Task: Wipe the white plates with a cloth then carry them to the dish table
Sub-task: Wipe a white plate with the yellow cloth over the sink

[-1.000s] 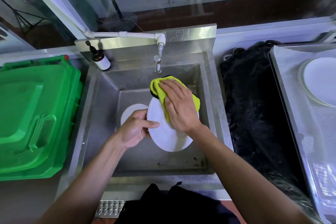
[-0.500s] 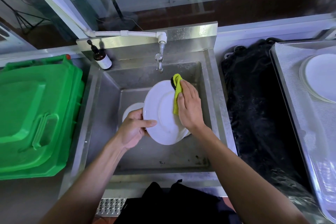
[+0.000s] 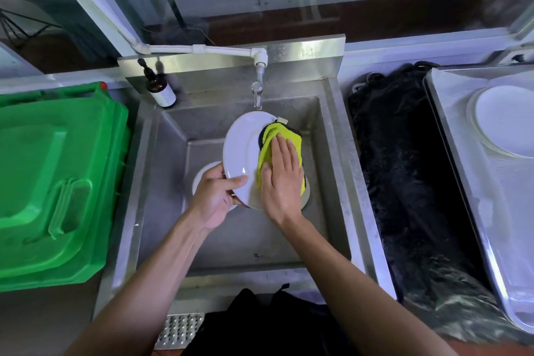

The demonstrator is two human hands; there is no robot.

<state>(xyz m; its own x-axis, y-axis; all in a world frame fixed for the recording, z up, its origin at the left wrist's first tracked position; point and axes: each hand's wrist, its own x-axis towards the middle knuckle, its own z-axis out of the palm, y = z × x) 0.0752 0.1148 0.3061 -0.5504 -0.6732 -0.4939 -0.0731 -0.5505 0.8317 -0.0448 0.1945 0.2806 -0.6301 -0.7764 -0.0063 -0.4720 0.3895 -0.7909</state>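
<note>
Nearest us, both bare forearms reach forward over the front rim of the steel sink (image 3: 358, 182). Our left hand (image 3: 215, 199) is closed on the lower left edge of a white plate (image 3: 241, 150), thumb lying across its face, fingers hidden behind it. The plate is held tilted above the basin, its top edge just below the tap (image 3: 256, 92). Our right hand (image 3: 281, 179) lies flat, fingers extended and together, pressing a yellow-green cloth (image 3: 286, 141) against the right half of the plate; the palm pins the cloth rather than gripping it, and a dark layer of the cloth shows at its upper edge. Under the left hand, a second white plate (image 3: 202, 175) rests on the basin floor, mostly covered.

To the left of the sink stands a green bin (image 3: 57, 176), lid closed. To the right lies a black bag (image 3: 404, 167), and beyond it the dish table (image 3: 462, 182) with a stack of white plates (image 3: 505, 121) on it. At the back left corner of the sink stands a brown pump bottle (image 3: 161, 92).
</note>
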